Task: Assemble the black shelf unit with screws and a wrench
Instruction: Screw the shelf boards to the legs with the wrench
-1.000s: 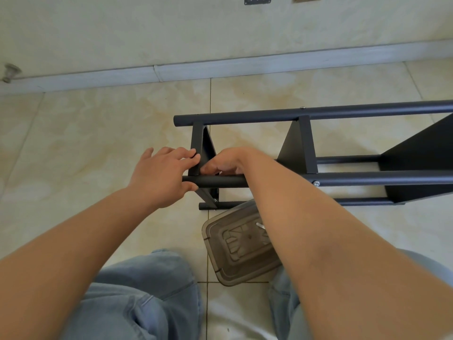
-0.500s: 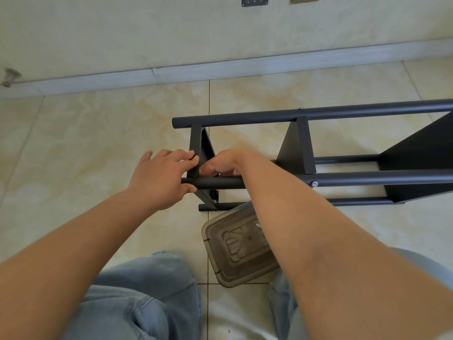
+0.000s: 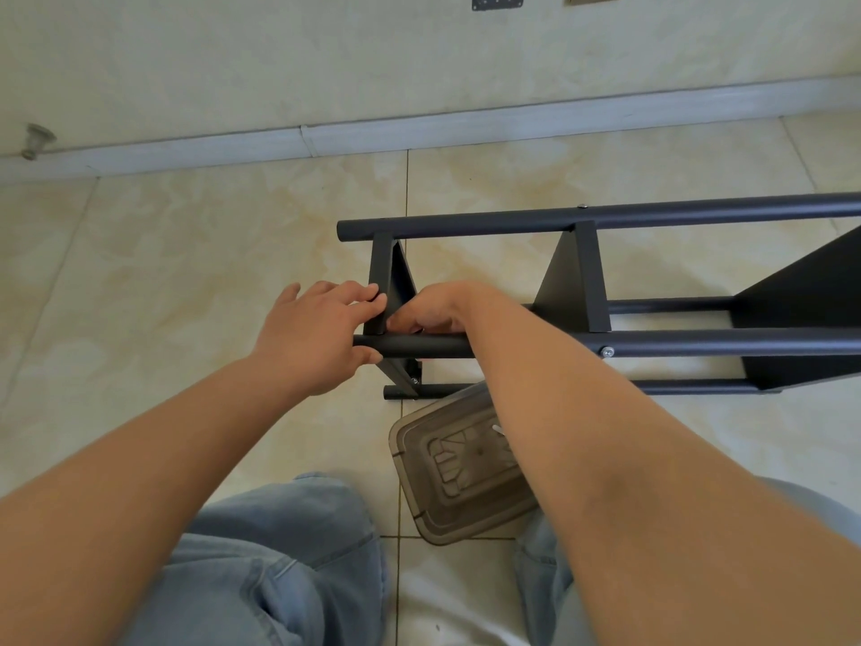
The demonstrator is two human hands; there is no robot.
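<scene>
The black shelf unit (image 3: pixel 605 282) lies on its side on the tiled floor (image 3: pixel 186 272). The left hand (image 3: pixel 312 338) grips its near tube's left end; the right hand (image 3: pixel 433 310), fingers curled, pinches something unclear beside the end panel. A brown plastic lid (image 3: pixel 456 477) lies nearer.

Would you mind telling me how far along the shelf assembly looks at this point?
Done: the shelf unit lies on its side, and screws show at the middle panel and a lower corner. In hand: the left hand grips the near tube at the end panel, with the right hand curled just behind it. Left: that joint shows no screw; no wrench is visible.
</scene>
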